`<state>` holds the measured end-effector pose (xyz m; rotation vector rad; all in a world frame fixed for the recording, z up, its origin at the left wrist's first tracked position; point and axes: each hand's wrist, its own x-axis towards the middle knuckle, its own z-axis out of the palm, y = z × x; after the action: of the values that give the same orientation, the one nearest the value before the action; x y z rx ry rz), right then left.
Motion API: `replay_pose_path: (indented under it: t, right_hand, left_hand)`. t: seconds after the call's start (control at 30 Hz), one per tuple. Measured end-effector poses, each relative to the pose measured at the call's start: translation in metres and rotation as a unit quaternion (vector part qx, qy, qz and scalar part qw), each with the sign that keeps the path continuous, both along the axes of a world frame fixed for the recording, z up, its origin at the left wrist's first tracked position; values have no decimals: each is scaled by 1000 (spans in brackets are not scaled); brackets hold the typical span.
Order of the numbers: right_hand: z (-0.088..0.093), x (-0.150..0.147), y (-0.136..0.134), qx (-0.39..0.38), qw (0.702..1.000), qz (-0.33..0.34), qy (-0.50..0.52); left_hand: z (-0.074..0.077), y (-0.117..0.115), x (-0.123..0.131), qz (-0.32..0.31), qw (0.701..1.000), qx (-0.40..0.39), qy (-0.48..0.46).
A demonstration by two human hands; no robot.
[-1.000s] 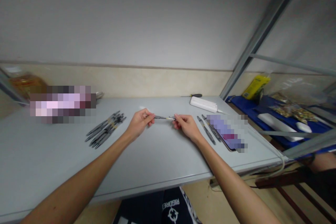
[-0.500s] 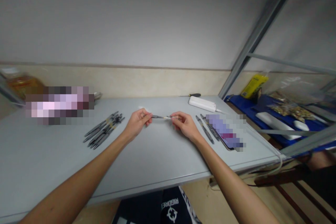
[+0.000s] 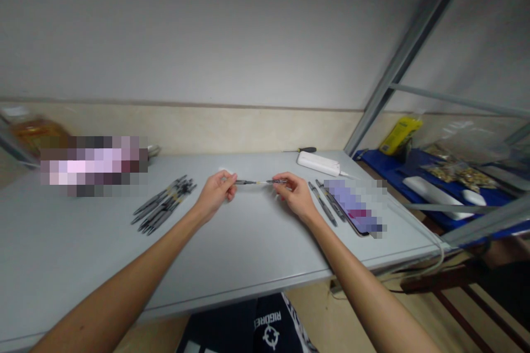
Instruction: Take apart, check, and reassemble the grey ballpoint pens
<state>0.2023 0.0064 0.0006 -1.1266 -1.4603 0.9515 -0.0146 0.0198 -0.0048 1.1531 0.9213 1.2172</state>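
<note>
Above the middle of the desk, a slim grey-and-black pen [image 3: 248,182] lies level between my two hands, with a thin pale and yellowish stretch at its middle. My left hand [image 3: 218,186] pinches its left end between thumb and fingers. The dark right end is in the closed fingers of my right hand [image 3: 292,190]. Whether the pen's two parts are joined or apart is too small to tell. Left of my left hand is a pile of similar pens [image 3: 165,204]. Two pens, one of them a grey pen [image 3: 323,204], lie just right of my right hand.
A blurred-out phone [image 3: 351,207] lies beside the two pens. Behind are a white power strip [image 3: 318,163] and a screwdriver [image 3: 307,150]. At the back left stands a bottle of amber liquid [image 3: 39,133]. A metal frame post [image 3: 409,60] rises at the right.
My left fingers have shifted slightly left along the pen, and my right fingers slightly right. More of the pen, including its dark right part, shows between them.
</note>
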Motion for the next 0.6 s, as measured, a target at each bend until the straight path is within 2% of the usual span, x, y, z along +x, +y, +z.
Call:
replay_pose_path:
  t: [0.33, 0.6]
  right_hand:
    - [5, 3, 4, -27, 986, -73, 150]
    - [7, 4, 3, -49, 979, -77, 181]
  left_hand:
    - [4, 1, 0, 35, 998, -7, -50]
    - [6, 0, 1, 38, 997, -3, -67]
